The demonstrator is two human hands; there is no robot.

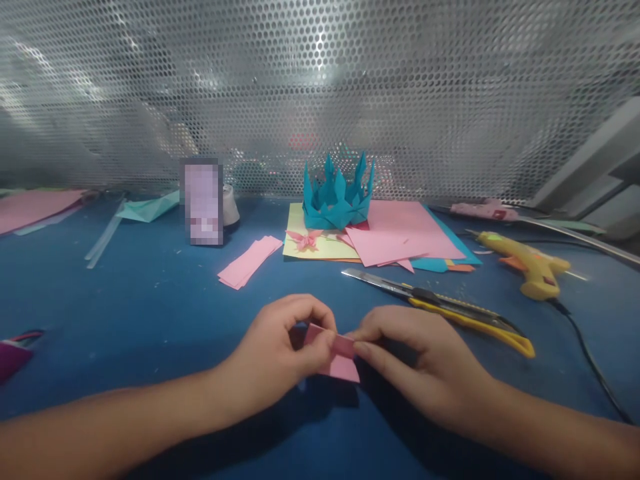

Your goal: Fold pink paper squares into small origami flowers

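A small piece of pink paper (343, 367) with a fold along it is held just above the blue table. My left hand (287, 340) pinches its left part between thumb and fingers. At the paper's right end, my right hand (425, 353) grips the folded edge with thumb and index finger. Beyond my left hand lies a small stack of pink paper strips (250, 262). A yellow utility knife (440, 307) with its blade out lies just past my right hand.
A teal paper crown (337, 200) stands on coloured sheets, including a pink sheet (400, 233), with a pink folded paper figure (305, 239) nearby. A yellow glue gun (530, 263) with its cord lies right. A blurred-out upright phone-like object (203, 203) and a perforated metal panel (320, 87) stand behind.
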